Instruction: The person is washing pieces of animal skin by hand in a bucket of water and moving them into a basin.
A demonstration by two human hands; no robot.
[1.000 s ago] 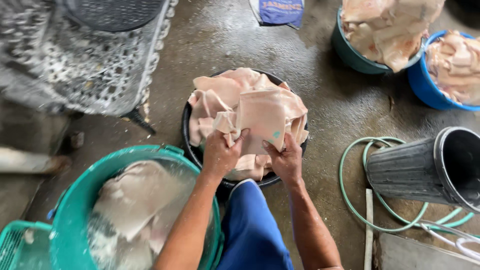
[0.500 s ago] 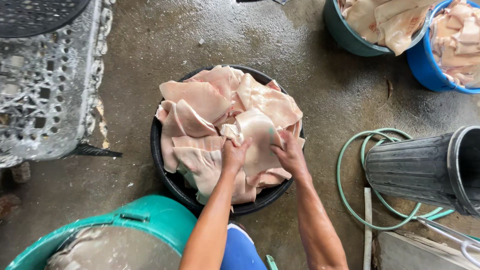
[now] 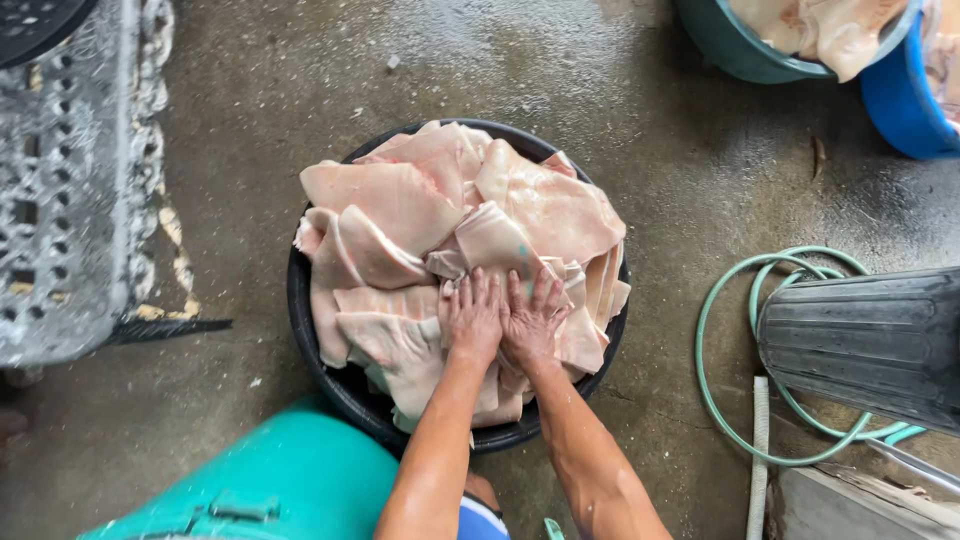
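Pale pink against black, grey and teal

Under the fingers (image 3: 478, 296), pale pink-and-cream raw pork skin slabs (image 3: 545, 205) fill a round black plastic basin (image 3: 300, 300) on wet grey concrete floor (image 3: 260, 90). Nearer than the fingers sits a teal plastic tub (image 3: 290, 480); right of them, a coiled mint-green rubber hose (image 3: 715, 400) and a ribbed black plastic bin (image 3: 870, 340).
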